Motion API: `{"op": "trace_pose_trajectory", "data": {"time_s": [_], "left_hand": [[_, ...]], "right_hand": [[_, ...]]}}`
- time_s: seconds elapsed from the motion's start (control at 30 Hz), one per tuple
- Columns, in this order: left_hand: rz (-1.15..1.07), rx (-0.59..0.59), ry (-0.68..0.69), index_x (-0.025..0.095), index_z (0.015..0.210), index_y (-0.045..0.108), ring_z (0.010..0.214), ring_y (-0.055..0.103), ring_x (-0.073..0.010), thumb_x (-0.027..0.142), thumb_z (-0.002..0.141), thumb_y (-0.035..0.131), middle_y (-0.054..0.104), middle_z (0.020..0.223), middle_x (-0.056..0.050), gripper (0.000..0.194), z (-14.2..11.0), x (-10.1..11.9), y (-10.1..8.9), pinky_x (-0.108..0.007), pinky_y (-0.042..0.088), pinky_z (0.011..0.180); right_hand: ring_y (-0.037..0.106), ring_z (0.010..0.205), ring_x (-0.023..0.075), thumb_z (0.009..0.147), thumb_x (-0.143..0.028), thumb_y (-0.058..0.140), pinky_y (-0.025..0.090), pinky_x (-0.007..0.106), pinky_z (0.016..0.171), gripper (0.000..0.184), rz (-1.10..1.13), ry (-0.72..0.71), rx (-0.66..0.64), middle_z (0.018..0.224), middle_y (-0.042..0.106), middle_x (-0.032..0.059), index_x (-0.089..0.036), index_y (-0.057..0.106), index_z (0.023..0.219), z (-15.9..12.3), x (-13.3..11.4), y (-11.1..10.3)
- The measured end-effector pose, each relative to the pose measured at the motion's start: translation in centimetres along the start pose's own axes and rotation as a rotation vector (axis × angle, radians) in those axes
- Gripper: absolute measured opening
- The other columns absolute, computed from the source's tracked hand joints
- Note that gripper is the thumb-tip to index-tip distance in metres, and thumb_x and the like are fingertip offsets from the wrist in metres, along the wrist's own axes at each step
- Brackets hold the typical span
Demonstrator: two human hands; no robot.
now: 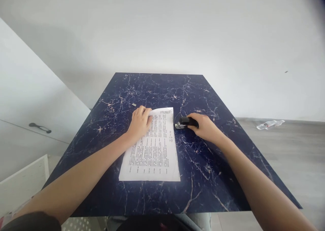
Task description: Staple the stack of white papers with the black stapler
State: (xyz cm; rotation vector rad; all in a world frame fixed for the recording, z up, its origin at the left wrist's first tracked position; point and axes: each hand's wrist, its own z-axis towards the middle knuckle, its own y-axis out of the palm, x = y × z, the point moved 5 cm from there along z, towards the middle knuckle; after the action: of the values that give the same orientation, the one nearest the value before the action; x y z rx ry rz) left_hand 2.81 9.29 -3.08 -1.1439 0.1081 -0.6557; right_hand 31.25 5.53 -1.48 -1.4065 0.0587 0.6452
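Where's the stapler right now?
In the head view, the black stapler is right of center, held in the right hand, its front end close to the right edge of the printed paper on the dark blue table.

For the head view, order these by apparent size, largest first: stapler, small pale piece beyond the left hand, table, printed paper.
1. Table
2. Printed paper
3. Stapler, partly covered by the right hand
4. Small pale piece

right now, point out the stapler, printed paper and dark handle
Stapler (pixel 184 120), head view: its black top
Printed paper (pixel 155 146), head view: mid printed text
Dark handle (pixel 38 126), head view: near its middle
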Motion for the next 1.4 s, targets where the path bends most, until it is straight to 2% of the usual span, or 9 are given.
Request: {"op": "trace_pose_trajectory", "data": {"time_s": [0.1, 0.23, 0.43, 0.63, 0.8, 0.93, 1.17, 1.4], "left_hand": [[-0.041, 0.006, -0.024, 0.019, 0.119, 0.056, 0.113, 0.055, -0.0265, 0.024, 0.105, 0.041, 0.059, 0.117, -0.012, 0.021, 0.2, -0.4, 0.0, -0.046, 0.042, 0.105], [-0.066, -0.031, -0.062, 0.02, 0.119, 0.054, 0.109, 0.057, -0.0263, 0.026, 0.105, 0.043, 0.065, 0.115, -0.01, 0.018, 0.3, -0.6, 0.2, -0.048, 0.041, 0.105], [-0.099, -0.068, -0.093, 0.02, 0.119, 0.056, 0.108, 0.059, -0.0274, 0.026, 0.105, 0.045, 0.068, 0.117, -0.01, 0.019, 0.5, -0.5, 0.7, -0.05, 0.04, 0.105], [-0.121, -0.08, -0.135, 0.021, 0.117, 0.058, 0.107, 0.059, -0.0276, 0.024, 0.103, 0.046, 0.069, 0.116, -0.01, 0.018, 0.6, -0.7, 1.1, -0.05, 0.04, 0.104], [-0.127, -0.091, -0.152, 0.02, 0.117, 0.058, 0.109, 0.059, -0.0286, 0.023, 0.103, 0.045, 0.069, 0.115, -0.01, 0.019, 0.6, -0.7, 1.1, -0.051, 0.04, 0.106], [-0.126, -0.099, -0.162, 0.019, 0.118, 0.058, 0.111, 0.059, -0.0293, 0.023, 0.103, 0.044, 0.069, 0.116, -0.01, 0.02, 0.5, -0.7, 1.1, -0.052, 0.039, 0.108], [-0.125, -0.1, -0.171, 0.019, 0.118, 0.058, 0.113, 0.057, -0.0295, 0.022, 0.103, 0.044, 0.068, 0.117, -0.01, 0.021, 0.4, -0.8, 1.3, -0.054, 0.038, 0.11], [-0.139, -0.101, -0.174, 0.019, 0.12, 0.058, 0.113, 0.057, -0.0296, 0.022, 0.104, 0.043, 0.067, 0.119, -0.01, 0.022, 0.3, -0.8, 1.2, -0.054, 0.036, 0.111]], "right_hand": [[0.067, 0.102, 0.0282, 0.085, -0.01, 0.062, 0.051, 0.043, 0.091, 0.034, 0.038, -0.049, 0.03, 0.111, 0.072, 0.0092, -0.02, 0.065, 0.118, 0.0, -0.5, 0.2], [0.068, 0.102, 0.0287, 0.087, -0.011, 0.061, 0.053, 0.047, 0.093, 0.036, 0.057, -0.05, 0.054, 0.112, 0.072, 0.0091, -0.022, 0.065, 0.121, -0.1, -0.7, 0.4], [0.066, 0.103, 0.0285, 0.091, -0.016, 0.059, 0.054, 0.048, 0.092, 0.036, 0.059, -0.057, 0.071, 0.114, 0.071, 0.009, -0.023, 0.063, 0.126, -0.1, -1.1, 0.7], [0.065, 0.106, 0.0268, 0.095, -0.017, 0.054, 0.054, 0.046, 0.093, 0.049, 0.063, -0.088, 0.082, 0.117, 0.069, 0.0077, -0.029, 0.057, 0.143, -0.1, -2.5, 1.3], [0.064, 0.103, 0.0274, 0.1, -0.029, 0.055, 0.054, 0.047, 0.093, 0.051, 0.035, -0.1, 0.059, 0.116, 0.069, 0.0083, -0.029, 0.052, 0.15, 0.1, -3.1, 1.6], [0.065, 0.107, 0.027, 0.104, -0.034, 0.048, 0.053, 0.048, 0.095, 0.045, 0.055, -0.088, 0.103, 0.12, 0.07, 0.0079, -0.028, 0.057, 0.148, 0.2, -3.3, 1.5], [0.066, 0.114, 0.0281, 0.104, -0.024, 0.045, 0.055, 0.051, 0.099, 0.044, 0.091, -0.112, 0.2, 0.128, 0.07, 0.0061, -0.033, 0.062, 0.144, 0.0, -4.4, 1.4], [0.066, 0.11, 0.0278, 0.103, -0.02, 0.046, 0.055, 0.05, 0.096, 0.043, 0.064, -0.123, 0.198, 0.125, 0.071, 0.0065, -0.032, 0.066, 0.14, 0.1, -4.7, 2.0]]}}
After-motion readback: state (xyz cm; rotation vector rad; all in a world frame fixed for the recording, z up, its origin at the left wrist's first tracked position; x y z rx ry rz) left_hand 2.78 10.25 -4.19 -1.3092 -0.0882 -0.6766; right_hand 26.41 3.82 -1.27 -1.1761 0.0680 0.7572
